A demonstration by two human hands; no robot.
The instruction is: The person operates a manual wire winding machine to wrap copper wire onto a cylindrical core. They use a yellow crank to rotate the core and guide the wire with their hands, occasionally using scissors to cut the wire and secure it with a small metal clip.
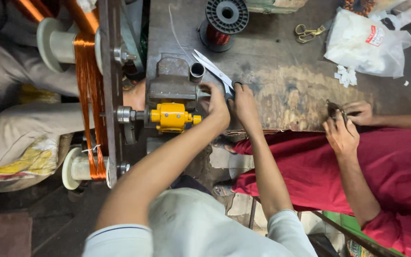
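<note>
My left hand (216,102) has its fingers curled at the near edge of a worn metal workbench (281,90), right beside a yellow fitting (172,117) on a shaft; what it pinches is hidden. My right hand (243,105) is touching it and grips the handles of steel scissors (211,68), whose open blades point away to the upper left. The blades lie over a grey metal block with a short tube (196,70). A thin wire runs up the bench from there.
Copper wire (87,90) is wound on white spools in a metal frame (109,95) at left. A black wire spool (224,19), gold scissors (308,32) and a white plastic bag (365,45) lie farther back. A person in red has both hands (346,126) on a small dark part.
</note>
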